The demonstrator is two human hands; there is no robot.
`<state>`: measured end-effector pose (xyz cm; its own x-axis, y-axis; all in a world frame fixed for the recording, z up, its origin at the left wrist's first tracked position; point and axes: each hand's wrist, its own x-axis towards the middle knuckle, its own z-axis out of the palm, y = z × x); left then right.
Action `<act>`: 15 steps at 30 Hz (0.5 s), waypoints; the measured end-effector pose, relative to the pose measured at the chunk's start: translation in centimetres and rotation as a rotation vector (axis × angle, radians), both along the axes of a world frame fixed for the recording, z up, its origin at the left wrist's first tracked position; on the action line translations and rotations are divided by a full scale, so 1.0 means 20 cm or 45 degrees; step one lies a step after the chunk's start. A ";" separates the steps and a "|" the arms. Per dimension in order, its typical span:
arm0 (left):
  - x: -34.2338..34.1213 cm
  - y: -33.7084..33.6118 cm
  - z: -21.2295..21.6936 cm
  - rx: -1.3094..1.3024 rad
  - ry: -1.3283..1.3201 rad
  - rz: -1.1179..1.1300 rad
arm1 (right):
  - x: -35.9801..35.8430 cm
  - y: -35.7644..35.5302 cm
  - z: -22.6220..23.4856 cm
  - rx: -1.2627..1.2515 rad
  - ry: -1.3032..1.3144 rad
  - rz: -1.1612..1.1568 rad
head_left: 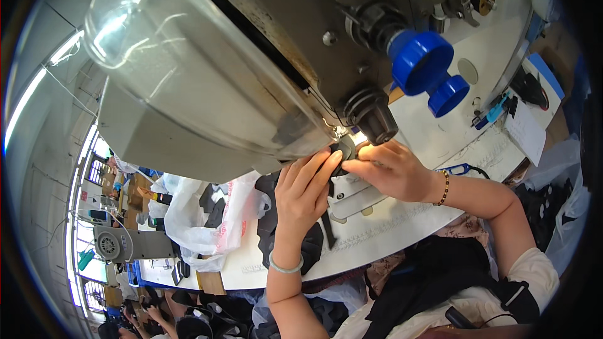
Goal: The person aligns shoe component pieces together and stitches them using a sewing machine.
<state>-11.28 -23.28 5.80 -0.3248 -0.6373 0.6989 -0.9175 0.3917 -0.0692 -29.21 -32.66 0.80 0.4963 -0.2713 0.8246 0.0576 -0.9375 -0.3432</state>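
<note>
Under the lit needle area of a sewing machine [264,19] lies a small dark grey fabric piece [343,150]. My left hand [304,188] presses on its left side, fingers stretched close together and thumb tucked by the edge. From the other side my right hand [397,172] pinches the fabric's edge near the needle, with fingertips bent. The needle itself is mostly hidden behind the machine head and my fingers. Beneath my left wrist, more dark fabric pieces [267,238] lie on the white table [377,226].
A clear plastic guard [207,69] and a blue plastic fitting [422,63] stick out from the machine. At left, a white plastic bag [188,220] holds dark scraps. Blue-handled snips [455,169] lie right of my hand. Other people [151,314] sit at lower left.
</note>
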 end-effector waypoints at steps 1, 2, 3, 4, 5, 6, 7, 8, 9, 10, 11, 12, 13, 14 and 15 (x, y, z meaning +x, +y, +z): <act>0.01 -0.01 0.00 -0.009 -0.005 -0.004 | 0.00 -0.02 -0.01 -0.342 -0.025 -0.146; 0.03 0.00 0.01 0.052 0.064 -0.043 | 0.00 -0.03 -0.02 -0.426 -0.022 -0.166; 0.03 0.00 0.01 0.114 0.133 -0.081 | 0.01 -0.03 -0.02 -0.434 -0.028 -0.169; 0.01 0.01 0.02 0.133 0.168 -0.062 | 0.02 -0.04 -0.03 -0.491 -0.058 -0.188; 0.00 0.02 0.04 0.132 0.167 -0.067 | 0.02 -0.04 -0.04 -0.548 -0.089 -0.206; -0.01 0.02 0.06 0.207 0.229 -0.072 | 0.02 -0.04 -0.04 -0.523 -0.102 -0.187; -0.02 0.03 0.07 0.284 0.294 -0.077 | 0.02 -0.04 -0.03 -0.522 -0.100 -0.190; 0.00 0.02 0.08 0.215 0.176 -0.048 | 0.02 -0.04 -0.02 -0.535 -0.113 -0.235; 0.00 0.02 0.08 0.219 0.179 -0.050 | 0.02 -0.03 -0.01 -0.548 -0.124 -0.279; 0.01 0.02 0.08 0.219 0.137 -0.047 | 0.02 -0.03 -0.01 -0.552 -0.120 -0.282; 0.01 0.01 0.08 0.221 0.097 -0.044 | 0.03 -0.04 -0.01 -0.535 -0.140 -0.254; 0.00 0.02 0.08 0.221 0.063 -0.040 | 0.03 -0.04 -0.02 -0.519 -0.159 -0.227; -0.01 0.02 0.08 0.219 0.062 -0.035 | 0.03 -0.03 -0.01 -0.520 -0.162 -0.222; -0.01 0.03 0.08 0.214 0.029 -0.010 | 0.02 -0.02 0.01 -0.506 -0.163 -0.215; -0.02 0.03 0.07 0.208 -0.003 0.013 | 0.02 -0.01 0.01 -0.493 -0.164 -0.209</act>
